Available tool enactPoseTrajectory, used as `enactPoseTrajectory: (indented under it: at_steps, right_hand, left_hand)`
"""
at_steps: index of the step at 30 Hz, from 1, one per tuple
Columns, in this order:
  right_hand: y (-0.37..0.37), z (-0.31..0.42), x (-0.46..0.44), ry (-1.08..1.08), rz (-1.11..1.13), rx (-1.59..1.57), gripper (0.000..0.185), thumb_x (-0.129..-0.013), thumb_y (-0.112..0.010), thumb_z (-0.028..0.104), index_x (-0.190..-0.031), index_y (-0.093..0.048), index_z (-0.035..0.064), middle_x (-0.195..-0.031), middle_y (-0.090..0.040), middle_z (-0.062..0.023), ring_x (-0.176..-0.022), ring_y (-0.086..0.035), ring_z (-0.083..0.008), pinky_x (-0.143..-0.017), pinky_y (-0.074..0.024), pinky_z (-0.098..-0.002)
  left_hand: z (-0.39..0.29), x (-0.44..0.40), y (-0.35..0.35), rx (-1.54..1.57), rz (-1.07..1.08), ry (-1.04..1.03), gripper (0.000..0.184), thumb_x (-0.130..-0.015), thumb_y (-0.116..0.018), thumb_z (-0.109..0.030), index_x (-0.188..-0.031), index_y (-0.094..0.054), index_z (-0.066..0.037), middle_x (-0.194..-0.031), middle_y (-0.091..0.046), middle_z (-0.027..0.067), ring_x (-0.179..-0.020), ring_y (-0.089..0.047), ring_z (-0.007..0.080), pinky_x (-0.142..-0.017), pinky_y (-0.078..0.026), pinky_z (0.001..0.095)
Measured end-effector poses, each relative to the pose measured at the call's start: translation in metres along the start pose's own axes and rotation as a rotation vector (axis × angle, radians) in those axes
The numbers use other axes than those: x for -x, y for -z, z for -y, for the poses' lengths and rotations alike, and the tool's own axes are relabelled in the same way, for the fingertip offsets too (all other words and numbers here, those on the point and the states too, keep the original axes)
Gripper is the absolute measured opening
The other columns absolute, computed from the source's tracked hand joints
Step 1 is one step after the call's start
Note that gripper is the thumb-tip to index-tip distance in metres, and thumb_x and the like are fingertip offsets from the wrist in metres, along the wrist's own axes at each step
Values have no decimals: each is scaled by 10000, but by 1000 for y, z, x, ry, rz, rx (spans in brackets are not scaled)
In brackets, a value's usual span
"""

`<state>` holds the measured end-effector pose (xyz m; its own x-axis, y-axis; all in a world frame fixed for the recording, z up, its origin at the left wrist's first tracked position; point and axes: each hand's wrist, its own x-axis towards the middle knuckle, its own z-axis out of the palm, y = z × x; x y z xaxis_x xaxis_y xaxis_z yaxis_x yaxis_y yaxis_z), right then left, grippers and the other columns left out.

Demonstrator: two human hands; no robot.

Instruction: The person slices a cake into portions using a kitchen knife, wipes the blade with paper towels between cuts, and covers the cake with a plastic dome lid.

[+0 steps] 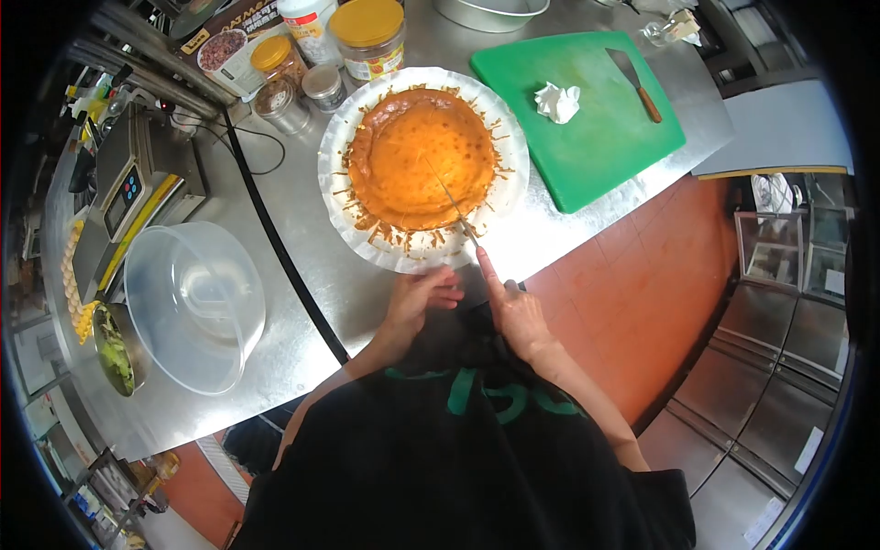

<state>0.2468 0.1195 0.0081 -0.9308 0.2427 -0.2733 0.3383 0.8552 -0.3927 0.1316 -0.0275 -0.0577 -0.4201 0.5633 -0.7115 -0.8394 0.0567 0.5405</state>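
A round golden-brown cake (417, 160) lies on white pleated paper (332, 183) with browned crumbs around it. My right hand (518, 313) is wrapped round the handle of a thin knife (466, 226), its index finger stretched along the top. The blade reaches from the cake's near edge towards its middle. My left hand (422, 295) is beside the near edge of the paper, with its fingers apart and nothing in them.
A green cutting board (600, 137) at the right bears crumpled white paper (557, 103) and a spatula (634, 84). Jars (368, 41) stand behind the cake. Leftward are a clear plastic tub (197, 302) and a scale (128, 188). A metal pan (490, 14) sits at the back.
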Motion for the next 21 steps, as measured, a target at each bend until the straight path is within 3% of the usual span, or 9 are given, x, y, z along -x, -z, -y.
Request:
enactPoseTrajectory:
  at_steps: [4,6,7,9,10,13,15,18,21]
  right_hand:
    - [4,0,-1,-7,29,28,796,-816,-510,-2,-1477,-123,212,-736,-576,-217,-605,-589,-393,-558,-485,-482]
    - [5,0,-3,-21,48,61,794,-819,-506,-4,-1477,-117,208,-752,-580,-230,-625,-594,-400,-567,-485,-486]
    - [7,2,-3,-44,88,4,817,-800,-488,-12,-1479,-103,230,-802,-577,-254,-662,-608,-410,-606,-502,-486]
    - [7,0,-1,-68,118,-48,840,-782,-470,-21,-1480,-89,253,-851,-573,-279,-700,-622,-421,-645,-520,-485]
    - [5,-1,-1,-47,90,-39,837,-783,-471,-21,-1480,-92,247,-844,-577,-274,-697,-623,-414,-645,-521,-480]
    - [6,0,0,-29,53,-37,832,-786,-472,-20,-1481,-93,240,-841,-582,-266,-696,-624,-404,-648,-524,-471]
    - [6,2,2,-36,52,-51,831,-788,-471,-19,-1481,-91,238,-845,-585,-263,-698,-625,-400,-651,-525,-467]
    - [7,3,4,-23,37,-43,831,-794,-470,-18,-1482,-80,238,-846,-587,-261,-707,-626,-398,-657,-525,-462]
    - [7,3,3,-22,52,-44,835,-793,-469,-20,-1483,-71,228,-845,-587,-264,-708,-627,-396,-661,-525,-461]
  left_hand:
    - [-11,31,-7,-305,-43,23,259,-838,-681,-183,-972,-602,24,-825,-642,121,-661,-645,204,-538,-487,260]
    - [-11,34,-7,-857,-343,-805,194,-777,-731,-118,-909,-627,-20,-737,-632,77,-613,-600,190,-505,-444,263]
    - [-34,34,-11,-1070,-378,-1151,213,-683,-776,-75,-851,-645,-66,-847,-632,64,-756,-581,228,-611,-463,312]
    - [-67,32,-33,-1293,-364,-1328,144,-689,-716,-124,-806,-651,-70,-1164,-575,113,-1101,-502,278,-903,-401,445]
    - [-74,21,-37,-1292,-359,-1335,144,-689,-716,-124,-806,-651,-70,-1164,-575,113,-1101,-502,278,-903,-401,445]
    - [-90,-12,-48,-1580,-103,-1498,70,-683,-661,-90,-751,-654,-74,-1387,-416,109,-1317,-326,293,-1050,-253,536]
    - [-97,-24,-52,-1727,178,-1446,34,-693,-622,-69,-710,-649,-81,-1433,-373,104,-1387,-222,297,-1089,-154,592]
    - [-108,-35,-50,-1924,234,-1378,59,-667,-658,-97,-725,-664,-108,-1453,-345,98,-1392,-203,303,-1098,-143,573]
    - [-107,-38,-48,-1915,226,-1385,41,-657,-660,-98,-695,-644,-101,-1452,-348,92,-1387,-213,305,-1095,-142,582]
